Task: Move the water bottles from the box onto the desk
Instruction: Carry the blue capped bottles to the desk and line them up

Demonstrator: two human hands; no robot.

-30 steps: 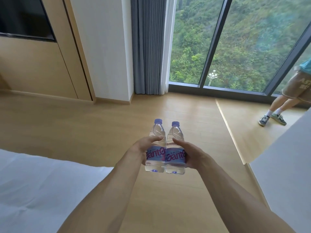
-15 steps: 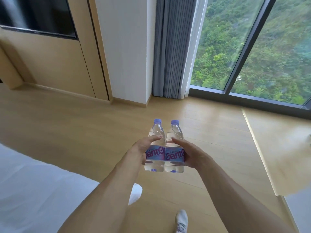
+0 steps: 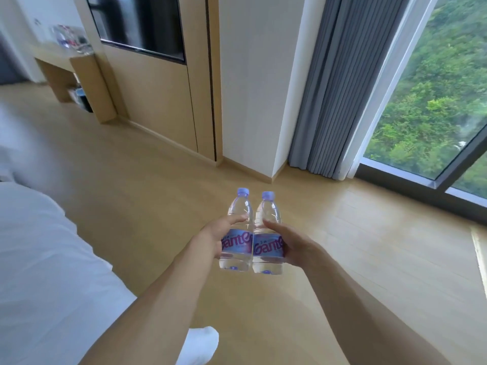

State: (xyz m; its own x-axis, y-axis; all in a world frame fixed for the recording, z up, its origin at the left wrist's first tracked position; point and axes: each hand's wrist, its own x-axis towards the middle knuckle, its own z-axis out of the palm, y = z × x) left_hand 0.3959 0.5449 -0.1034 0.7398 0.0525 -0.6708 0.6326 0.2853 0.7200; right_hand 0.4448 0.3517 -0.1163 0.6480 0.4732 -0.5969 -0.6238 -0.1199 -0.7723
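Observation:
Two clear water bottles with pale purple caps and blue-pink labels are held upright side by side, touching, in front of me above the wooden floor. My left hand (image 3: 214,237) grips the left bottle (image 3: 238,230) around its label. My right hand (image 3: 292,247) grips the right bottle (image 3: 267,233) the same way. The wooden desk (image 3: 79,61) stands far off at the upper left, with several small items on its top. The box is out of view.
A white bed (image 3: 44,259) fills the left side. A wall-mounted screen (image 3: 142,22), a white wall column (image 3: 258,88), a grey curtain (image 3: 340,88) and a floor-to-ceiling window (image 3: 434,101) stand ahead. My white-socked foot (image 3: 203,343) is on the wooden floor (image 3: 131,193).
My view has swung to the left: the desk has come into sight and the window has slid right. Both hands keep the same grip on the bottles.

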